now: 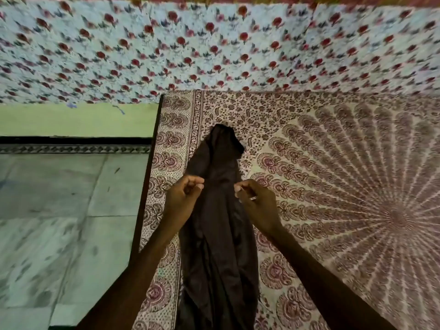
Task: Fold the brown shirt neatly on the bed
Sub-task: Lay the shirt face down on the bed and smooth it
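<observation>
The brown shirt [215, 225] lies bunched into a long narrow strip on the bed [333, 186], running from the near edge toward the far wall, close to the bed's left side. I see my left hand [183, 198] pinching at the shirt's left edge and my right hand [256, 201] pinching at its right edge, fingers curled; I judge both are grasping cloth, though blur makes the exact hold hard to read. My worry is that the shirt is still rumpled, so any fold made now would trap creases. If I pull unevenly, one side may slip free and the cloth will twist. The strip also sits near the left edge, above the floor [59, 210], so a hard tug leftward could drag part of it off the patterned bedsheet [369, 151]
</observation>
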